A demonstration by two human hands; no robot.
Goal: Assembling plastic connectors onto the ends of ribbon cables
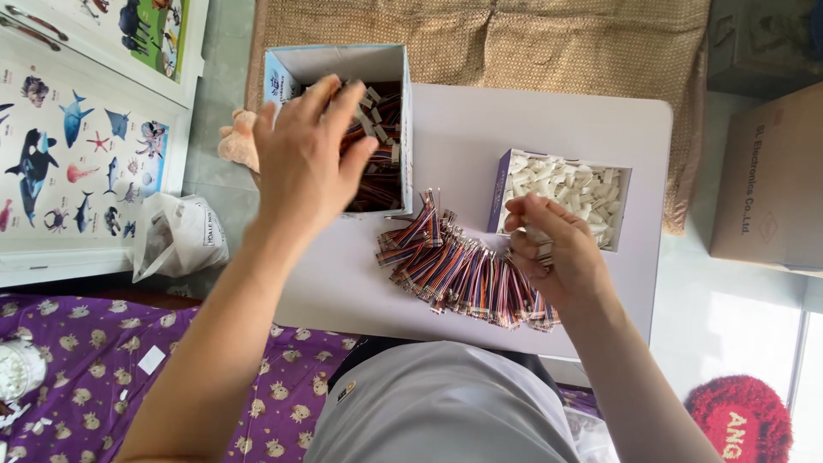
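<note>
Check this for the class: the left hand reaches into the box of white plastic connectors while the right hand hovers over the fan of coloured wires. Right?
Not quite. In the head view the left hand reaches into the box of coloured wire bundles; the white connectors' box sits by the right hand.

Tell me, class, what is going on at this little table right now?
A person sits at a white table. The left hand reaches into a box of wire bundles. The right hand pinches small white pieces beside a box of white connectors. A curved row of multicoloured wire pieces lies between them.
</note>
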